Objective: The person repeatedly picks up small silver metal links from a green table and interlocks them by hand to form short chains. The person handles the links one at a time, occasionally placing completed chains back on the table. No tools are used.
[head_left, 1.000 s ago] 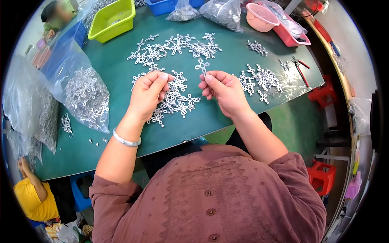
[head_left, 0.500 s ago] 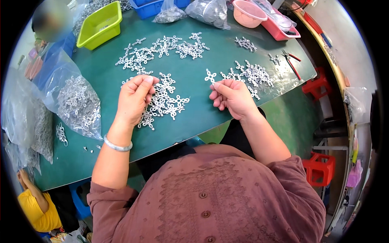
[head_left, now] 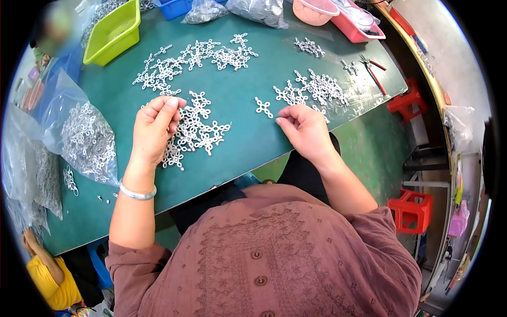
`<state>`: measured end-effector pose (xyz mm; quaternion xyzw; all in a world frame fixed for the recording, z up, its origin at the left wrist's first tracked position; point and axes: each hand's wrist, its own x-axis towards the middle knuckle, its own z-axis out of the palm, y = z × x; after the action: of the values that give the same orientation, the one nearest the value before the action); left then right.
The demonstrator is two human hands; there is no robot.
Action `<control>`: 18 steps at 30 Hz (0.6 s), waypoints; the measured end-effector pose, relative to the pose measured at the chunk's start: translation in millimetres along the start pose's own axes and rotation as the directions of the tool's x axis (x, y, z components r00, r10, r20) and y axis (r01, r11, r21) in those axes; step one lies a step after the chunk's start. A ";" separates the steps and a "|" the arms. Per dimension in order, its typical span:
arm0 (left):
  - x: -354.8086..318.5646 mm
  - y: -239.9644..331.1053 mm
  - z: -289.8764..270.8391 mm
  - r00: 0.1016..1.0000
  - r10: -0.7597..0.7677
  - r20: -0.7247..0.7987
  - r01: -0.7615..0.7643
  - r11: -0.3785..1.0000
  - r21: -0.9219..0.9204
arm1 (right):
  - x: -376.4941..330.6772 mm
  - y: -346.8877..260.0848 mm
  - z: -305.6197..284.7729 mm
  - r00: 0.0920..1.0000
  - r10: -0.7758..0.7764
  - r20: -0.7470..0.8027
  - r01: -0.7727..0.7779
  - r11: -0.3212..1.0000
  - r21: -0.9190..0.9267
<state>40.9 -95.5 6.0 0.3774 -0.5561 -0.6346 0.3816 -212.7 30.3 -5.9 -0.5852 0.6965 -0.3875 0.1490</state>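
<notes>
My left hand (head_left: 155,126) is closed in a pinch above the left edge of a pile of silver looped metal links (head_left: 193,129). Whatever lies between its thumb and forefinger is too small or hidden to make out. A single cross-shaped piece of joined loops (head_left: 263,106) is on the green table, just left of my right fingertips and apart from them. My right hand (head_left: 305,129) has loosely bent fingers, with thumb and forefinger slightly parted and nothing visible between them. Behind it lies another cluster of cross-shaped pieces (head_left: 325,87), partly covered by the hand.
More links (head_left: 163,74) spread across the table's far middle. Red-handled pliers (head_left: 374,76) lie at the right. A green bin (head_left: 112,33), pink tray (head_left: 355,26) and pink basket (head_left: 311,15) stand at the back. A clear bag of links (head_left: 88,134) sits left; red stools (head_left: 410,211) stand right.
The view has shifted, moving the table leftward and up in the picture. My right hand has let go of the cross-shaped piece, which is now nearer me on the table. My left hand stays pinched.
</notes>
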 end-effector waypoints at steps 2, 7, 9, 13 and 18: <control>1.4 -3.3 -3.8 1.000 0.027 0.012 -0.027 0.999 0.021 | 2.2 -4.7 2.8 0.999 -0.047 0.010 0.048 0.993 -0.110; 1.0 -0.4 -3.7 1.000 0.029 0.008 -0.029 1.000 0.004 | 6.3 -6.1 9.6 0.985 -0.170 -0.016 0.159 0.949 -0.271; 0.4 1.4 -2.2 1.000 0.024 -0.006 -0.024 1.000 -0.008 | 7.7 -5.3 10.3 0.984 -0.176 0.003 0.170 0.943 -0.285; -0.1 1.7 -1.7 0.999 0.032 -0.003 -0.032 0.999 0.037 | 8.8 -5.6 12.6 0.979 -0.206 0.007 0.196 0.921 -0.336; -0.4 2.3 -0.9 1.000 0.029 -0.002 -0.028 0.998 0.053 | 11.4 -5.4 8.3 0.998 -0.047 -0.043 0.042 0.993 -0.109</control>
<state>42.1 -95.7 8.2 0.3801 -0.5775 -0.6138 0.3812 -206.5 16.6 -4.7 -0.5991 0.7064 -0.3654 0.0926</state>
